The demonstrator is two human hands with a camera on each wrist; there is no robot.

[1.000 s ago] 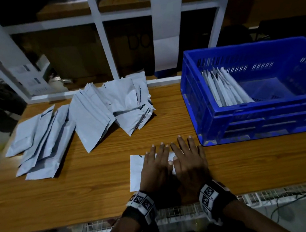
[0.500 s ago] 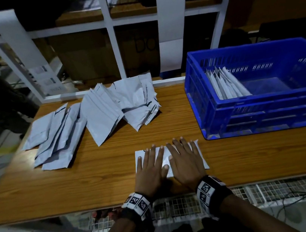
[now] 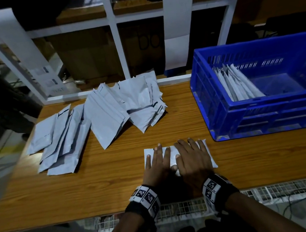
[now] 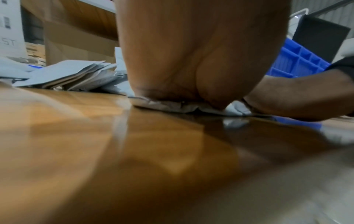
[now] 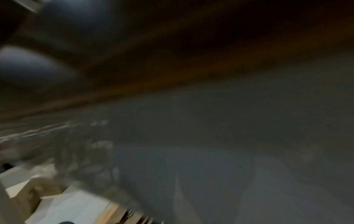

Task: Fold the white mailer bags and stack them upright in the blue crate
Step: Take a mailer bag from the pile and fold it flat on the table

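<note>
A folded white mailer bag [image 3: 172,155] lies flat on the wooden table [image 3: 98,183] near its front edge. My left hand [image 3: 158,163] presses its left part with straight fingers, and my right hand [image 3: 192,155] presses its right part the same way. In the left wrist view the palm [image 4: 191,60] bears down on the bag [image 4: 172,104]. The blue crate [image 3: 265,103] stands at the right, with several folded bags [image 3: 236,83] upright against its left wall. Loose unfolded mailer bags [image 3: 108,112] lie in piles at the back left. The right wrist view is dark and blurred.
A white frame with glass panes [image 3: 117,41] runs along the table's far edge. Bare wood lies between the piles and my hands. A wire mesh shelf [image 3: 182,209] sits below the front edge. The crate's right half [image 3: 282,84] holds no bags.
Both flat hands have slid apart along the folded bag, the left hand leftward and the right hand rightward, so more of the bag's middle shows. The head view has shifted slightly.
</note>
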